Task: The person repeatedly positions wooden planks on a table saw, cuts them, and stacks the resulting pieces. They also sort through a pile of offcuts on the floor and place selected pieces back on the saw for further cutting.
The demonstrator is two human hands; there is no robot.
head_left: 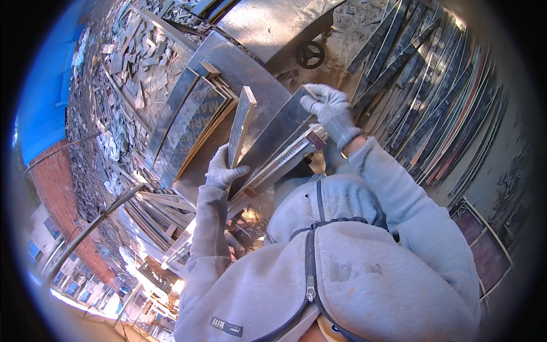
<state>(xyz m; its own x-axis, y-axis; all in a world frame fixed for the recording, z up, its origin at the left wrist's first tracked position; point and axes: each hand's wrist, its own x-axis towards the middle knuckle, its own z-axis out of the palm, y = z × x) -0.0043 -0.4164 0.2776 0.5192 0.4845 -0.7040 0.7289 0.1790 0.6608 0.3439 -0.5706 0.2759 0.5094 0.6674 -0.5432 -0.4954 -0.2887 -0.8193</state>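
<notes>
My gloved right hand (331, 111) pinches the far right corner of a dark-faced plywood panel (277, 126), which lies slantwise in front of me. On the left, my gloved left hand (224, 168) is closed around the near end of a narrow plywood strip (243, 122), its thumb pointing toward the panel. Some of its fingers are hidden behind the strip. Along the panel's near side runs a pale rail with ruler marks (279, 165), with a dark red block (314, 140) at its right end.
A grey metal table (222, 54) carries a stack of dark plywood pieces (196, 119) left of my left hand. Beyond it is a black handwheel (310, 55). Long dark strips (421, 85) are heaped at right. Wood offcuts (151, 51) litter the ground at left.
</notes>
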